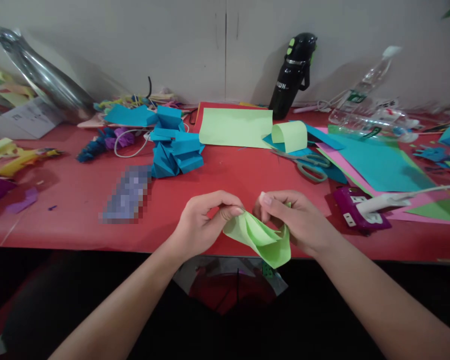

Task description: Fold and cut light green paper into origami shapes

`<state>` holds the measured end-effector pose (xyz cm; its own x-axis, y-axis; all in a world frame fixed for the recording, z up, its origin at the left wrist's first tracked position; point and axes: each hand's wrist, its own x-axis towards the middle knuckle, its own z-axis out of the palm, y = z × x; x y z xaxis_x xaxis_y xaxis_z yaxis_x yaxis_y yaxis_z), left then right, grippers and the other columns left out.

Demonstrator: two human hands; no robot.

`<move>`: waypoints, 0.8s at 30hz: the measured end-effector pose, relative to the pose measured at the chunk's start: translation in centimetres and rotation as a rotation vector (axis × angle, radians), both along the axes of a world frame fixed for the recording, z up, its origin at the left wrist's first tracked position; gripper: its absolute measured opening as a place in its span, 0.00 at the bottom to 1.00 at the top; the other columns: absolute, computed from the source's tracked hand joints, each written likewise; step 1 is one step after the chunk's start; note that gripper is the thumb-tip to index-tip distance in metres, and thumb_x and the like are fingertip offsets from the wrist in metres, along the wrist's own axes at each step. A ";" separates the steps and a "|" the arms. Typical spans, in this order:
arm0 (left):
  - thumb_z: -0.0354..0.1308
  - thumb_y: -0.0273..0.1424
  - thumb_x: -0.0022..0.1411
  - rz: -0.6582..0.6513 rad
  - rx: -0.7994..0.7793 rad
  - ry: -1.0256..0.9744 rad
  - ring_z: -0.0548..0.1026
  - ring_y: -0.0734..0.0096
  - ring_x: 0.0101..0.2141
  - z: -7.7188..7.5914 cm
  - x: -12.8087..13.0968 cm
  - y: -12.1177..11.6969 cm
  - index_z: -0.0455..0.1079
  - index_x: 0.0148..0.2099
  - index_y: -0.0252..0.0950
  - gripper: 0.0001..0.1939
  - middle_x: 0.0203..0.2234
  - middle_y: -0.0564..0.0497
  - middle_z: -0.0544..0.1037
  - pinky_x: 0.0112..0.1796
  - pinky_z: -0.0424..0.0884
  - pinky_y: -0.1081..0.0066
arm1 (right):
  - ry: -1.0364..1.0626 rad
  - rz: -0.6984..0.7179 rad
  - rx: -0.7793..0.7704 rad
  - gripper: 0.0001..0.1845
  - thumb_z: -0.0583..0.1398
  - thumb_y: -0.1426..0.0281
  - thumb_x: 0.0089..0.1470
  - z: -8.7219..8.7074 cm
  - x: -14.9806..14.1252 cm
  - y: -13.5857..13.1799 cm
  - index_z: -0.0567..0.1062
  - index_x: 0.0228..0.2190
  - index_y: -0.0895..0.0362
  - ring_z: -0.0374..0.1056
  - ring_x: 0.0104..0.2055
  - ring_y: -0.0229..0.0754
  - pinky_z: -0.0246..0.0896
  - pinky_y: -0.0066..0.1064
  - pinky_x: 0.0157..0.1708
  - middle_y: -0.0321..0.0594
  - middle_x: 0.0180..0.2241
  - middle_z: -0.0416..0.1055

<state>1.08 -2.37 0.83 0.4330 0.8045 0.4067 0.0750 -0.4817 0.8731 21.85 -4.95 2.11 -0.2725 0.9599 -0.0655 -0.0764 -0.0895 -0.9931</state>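
Observation:
A piece of light green folded paper (260, 237) is held between my two hands, just above the front edge of the red table. My left hand (206, 220) pinches its upper left corner between thumb and fingers. On the other side, my right hand (294, 217) grips its right end, the thumb pressed against the curled fingers, some of which are hidden. Loose layers open out between the hands, and the lower edge sags past the table edge. Beyond the hands lie blue folded paper pieces (176, 145) and a flat light green sheet (236, 127).
Scissors (311, 165) lie by a curled green strip (290, 136). To the right are a purple power strip (358, 212) with a white plug and stacked coloured sheets (382, 157). A black bottle (292, 75) and clear plastic bottles (371, 125) stand or lie near the wall.

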 end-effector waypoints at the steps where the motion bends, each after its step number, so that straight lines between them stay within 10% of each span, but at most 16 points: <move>1: 0.61 0.28 0.67 0.016 0.017 0.011 0.76 0.76 0.28 -0.1 0.0 0.1 0.76 0.38 0.36 0.04 0.29 0.53 0.80 0.32 0.72 0.77 | -0.011 -0.019 0.004 0.21 0.61 0.57 0.62 -0.1 0.0 0.1 0.76 0.23 0.56 0.62 0.26 0.31 0.60 0.25 0.30 0.33 0.24 0.69; 9: 0.61 0.30 0.66 0.340 0.062 0.058 0.74 0.76 0.28 -0.4 -1.0 1.7 0.76 0.37 0.36 0.05 0.28 0.54 0.79 0.29 0.69 0.78 | -0.080 -0.084 -0.004 0.14 0.70 0.60 0.52 -0.1 2.6 0.7 0.81 0.40 0.51 0.73 0.39 0.40 0.68 0.29 0.38 0.38 0.39 0.78; 24: 0.58 0.35 0.67 0.043 -0.108 0.290 0.76 0.71 0.30 -0.3 -1.0 2.1 0.76 0.37 0.35 0.10 0.30 0.50 0.80 0.31 0.71 0.74 | -0.374 0.323 -0.030 0.08 0.69 0.64 0.50 0.7 2.4 0.9 0.80 0.28 0.55 0.68 0.28 0.37 0.63 0.28 0.29 0.34 0.27 0.75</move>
